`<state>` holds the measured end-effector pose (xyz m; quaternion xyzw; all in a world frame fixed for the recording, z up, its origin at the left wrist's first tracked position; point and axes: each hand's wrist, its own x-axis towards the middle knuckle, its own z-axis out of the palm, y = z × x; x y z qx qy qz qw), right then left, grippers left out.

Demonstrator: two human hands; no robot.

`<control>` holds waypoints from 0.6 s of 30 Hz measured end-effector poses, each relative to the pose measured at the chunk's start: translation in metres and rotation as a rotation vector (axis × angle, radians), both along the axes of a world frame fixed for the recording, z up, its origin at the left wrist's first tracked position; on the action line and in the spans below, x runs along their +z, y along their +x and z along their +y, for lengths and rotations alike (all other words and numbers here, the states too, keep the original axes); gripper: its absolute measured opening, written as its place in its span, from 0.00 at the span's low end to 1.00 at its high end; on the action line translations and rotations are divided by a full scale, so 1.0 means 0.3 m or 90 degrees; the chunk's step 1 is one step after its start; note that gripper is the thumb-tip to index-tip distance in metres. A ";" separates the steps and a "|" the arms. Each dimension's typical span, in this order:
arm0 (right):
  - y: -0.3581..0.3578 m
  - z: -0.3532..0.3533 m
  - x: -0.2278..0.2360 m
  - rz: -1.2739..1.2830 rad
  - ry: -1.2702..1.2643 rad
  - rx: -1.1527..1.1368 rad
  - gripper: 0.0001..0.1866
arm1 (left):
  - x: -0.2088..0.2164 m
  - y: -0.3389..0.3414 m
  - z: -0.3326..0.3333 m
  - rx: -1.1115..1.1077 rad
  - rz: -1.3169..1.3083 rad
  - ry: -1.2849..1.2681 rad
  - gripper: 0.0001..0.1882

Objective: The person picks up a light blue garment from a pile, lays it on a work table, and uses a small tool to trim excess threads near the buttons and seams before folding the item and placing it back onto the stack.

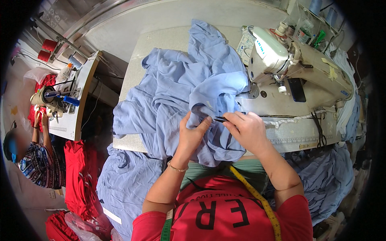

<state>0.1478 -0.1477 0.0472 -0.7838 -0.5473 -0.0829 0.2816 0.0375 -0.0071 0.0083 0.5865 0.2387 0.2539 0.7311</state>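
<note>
A large light-blue garment [169, 88] lies crumpled across the sewing table [134, 66], with its near folds hanging over the front edge. My left hand [194, 130] is closed on an edge of the cloth, thumb on top. Close on its right, my right hand [246, 127] pinches a small dark pointed tool, perhaps thread snips [220, 119]. The tool's tip points left, at the cloth beside my left thumb. Whether its blades are apart is too small to tell. Part of the garment lies beside the needle area of the white sewing machine [271, 50].
Dark scissors [319, 128] and a black phone [296, 90] lie right of my right hand. More blue cloth [124, 176] is heaped below the table at left and right. A yellow measuring tape [257, 193] hangs over my shirt. At left, a co-worker [40, 164] sews red cloth.
</note>
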 end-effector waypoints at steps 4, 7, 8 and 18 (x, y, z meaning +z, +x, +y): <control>-0.009 0.000 0.011 -0.116 -0.021 0.000 0.09 | 0.002 0.000 -0.001 0.003 0.023 0.017 0.08; 0.005 0.003 -0.007 -0.043 -0.010 0.020 0.10 | 0.009 -0.002 0.000 0.004 0.017 0.020 0.08; 0.013 0.002 -0.013 0.002 -0.007 0.028 0.11 | 0.012 -0.003 0.002 0.004 0.011 0.017 0.08; 0.030 0.013 -0.062 0.547 -0.024 0.023 0.15 | 0.014 -0.011 0.016 -0.035 -0.032 -0.054 0.10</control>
